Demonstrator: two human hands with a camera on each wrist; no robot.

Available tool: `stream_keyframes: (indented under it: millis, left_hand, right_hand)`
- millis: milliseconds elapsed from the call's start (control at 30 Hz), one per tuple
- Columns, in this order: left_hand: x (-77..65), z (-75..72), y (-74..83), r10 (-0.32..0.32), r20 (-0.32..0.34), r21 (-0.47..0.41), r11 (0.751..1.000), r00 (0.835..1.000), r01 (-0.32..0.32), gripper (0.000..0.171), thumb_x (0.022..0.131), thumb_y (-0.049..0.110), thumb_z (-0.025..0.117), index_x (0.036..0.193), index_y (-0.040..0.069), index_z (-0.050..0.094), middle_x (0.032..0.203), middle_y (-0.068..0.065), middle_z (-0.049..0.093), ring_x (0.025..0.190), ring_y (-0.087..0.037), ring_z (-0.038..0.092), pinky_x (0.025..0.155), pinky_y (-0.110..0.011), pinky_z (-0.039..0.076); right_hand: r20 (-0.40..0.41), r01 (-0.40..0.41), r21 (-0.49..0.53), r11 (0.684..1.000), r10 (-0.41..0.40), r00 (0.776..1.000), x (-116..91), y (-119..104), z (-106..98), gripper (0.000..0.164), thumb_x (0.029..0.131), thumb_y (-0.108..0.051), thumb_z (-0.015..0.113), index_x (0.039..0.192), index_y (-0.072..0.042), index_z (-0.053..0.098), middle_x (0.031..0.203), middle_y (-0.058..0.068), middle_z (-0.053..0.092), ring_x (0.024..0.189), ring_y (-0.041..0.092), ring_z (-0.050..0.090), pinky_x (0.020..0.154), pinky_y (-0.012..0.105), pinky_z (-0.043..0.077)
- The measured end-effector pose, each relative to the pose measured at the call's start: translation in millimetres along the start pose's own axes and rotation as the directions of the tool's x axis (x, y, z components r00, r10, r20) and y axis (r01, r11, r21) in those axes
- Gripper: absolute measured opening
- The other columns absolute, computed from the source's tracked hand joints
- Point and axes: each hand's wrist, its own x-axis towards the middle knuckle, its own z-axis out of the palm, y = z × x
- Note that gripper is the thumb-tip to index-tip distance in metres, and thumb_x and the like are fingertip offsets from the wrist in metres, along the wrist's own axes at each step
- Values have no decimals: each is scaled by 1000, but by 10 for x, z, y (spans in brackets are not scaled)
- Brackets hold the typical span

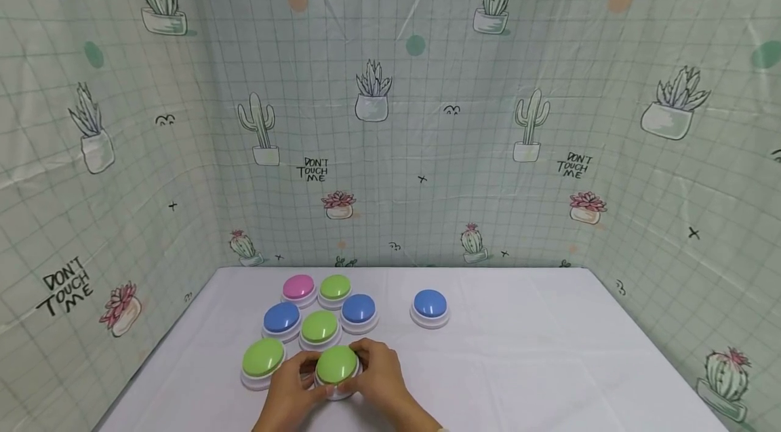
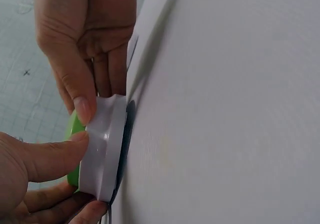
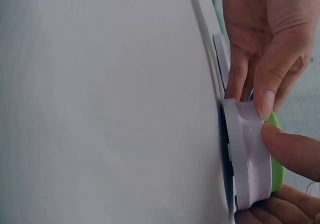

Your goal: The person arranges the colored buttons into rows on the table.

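A round push button with a green dome (image 1: 337, 365) and a white base stands at the table's near side, between both hands. My left hand (image 1: 291, 388) grips its left side, thumb at the front and fingers round behind. From the right, my right hand (image 1: 383, 376) holds the same button, its thumb meeting the left one at the front rim. In the left wrist view the white base (image 2: 102, 144) is right at the tabletop, with a dark shadow along its underside. Another green button (image 1: 263, 359) sits close beside the left hand.
Behind the hands stand a green button (image 1: 320, 327), a blue one (image 1: 282, 318) and another blue one (image 1: 358, 309). Farther back are a pink button (image 1: 298, 287) and a green button (image 1: 335, 287). One blue button (image 1: 430, 304) stands apart on the right of the white table (image 1: 537, 364).
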Motion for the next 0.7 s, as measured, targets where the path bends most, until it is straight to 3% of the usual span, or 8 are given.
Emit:
stream_keyframes:
  millis: [333,700]
  left_hand:
    - [157,310,159,12,-35,-57,998,999,-14,56,72,-7,89,121,-17,63,115,-26,70,112,-43,68,93,-36,62]
    - [312,657,328,79,-73,-151,985,994,-89,53,67,-13,89,115,-17,67,113,-29,71,111,-44,70,92,-34,62]
  right_hand:
    - [-51,-21,4,1000,21,998,31,90,-305,57,64,6,94,116,6,71,114,21,76,116,39,71,104,55,54]
    - [-123,-38,24,999,41,992,22,185,-624,63,62,8,95,120,10,68,121,27,72,121,44,67,106,54,53]
